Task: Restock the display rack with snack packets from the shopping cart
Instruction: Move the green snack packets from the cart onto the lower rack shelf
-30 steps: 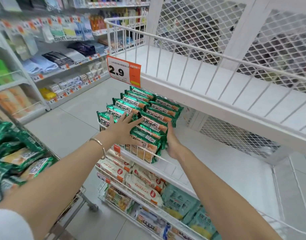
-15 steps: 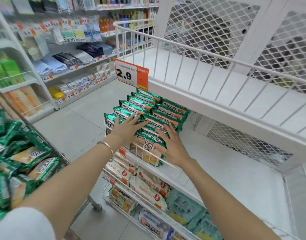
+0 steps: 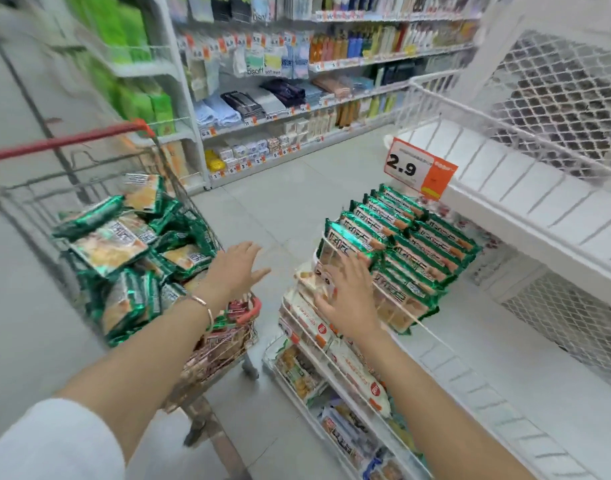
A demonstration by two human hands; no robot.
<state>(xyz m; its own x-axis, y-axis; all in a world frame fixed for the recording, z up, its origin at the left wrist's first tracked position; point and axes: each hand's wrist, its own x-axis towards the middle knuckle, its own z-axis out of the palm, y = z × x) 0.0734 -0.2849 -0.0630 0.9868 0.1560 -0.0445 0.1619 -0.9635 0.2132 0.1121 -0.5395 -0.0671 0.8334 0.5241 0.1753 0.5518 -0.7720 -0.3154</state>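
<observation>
Shopping cart (image 3: 65,142) at left, heaped with green snack packets (image 3: 110,244), long sides lying every way. Left hand (image 3: 234,268) — fingers spread, holding nothing — hovers just right of heap, likely nearer hand for next pick; packets lie left of it and below. Right hand (image 3: 345,299), flat, fingers straight, rests against stocked packets (image 3: 428,251) on display rack (image 3: 487,341) at right.

Motion blur smears the shopping cart (image 3: 65,141) and green boxes (image 3: 129,43); small print on the price tag (image 3: 418,168) is unreadable.
</observation>
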